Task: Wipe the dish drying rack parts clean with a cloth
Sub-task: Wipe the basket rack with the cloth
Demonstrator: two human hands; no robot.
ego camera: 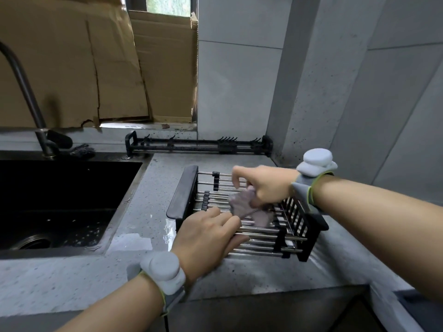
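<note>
A dish drying rack (182,191) with black plastic ends and shiny metal rods lies on the grey countertop, right of the sink. My right hand (266,185) grips a crumpled pale purple cloth (242,203) and holds it against the rods near the rack's middle. My left hand (206,238) rests on the rack's near rods, fingers laid over them. A second black rack part (199,143) with hooks lies along the back wall.
A black sink (60,200) with a grey faucet (26,92) sits at the left. A dark scrubber (81,150) lies behind the sink. Water pools on the counter (134,240) left of the rack. Cardboard (84,63) covers the window; a tiled wall rises at right.
</note>
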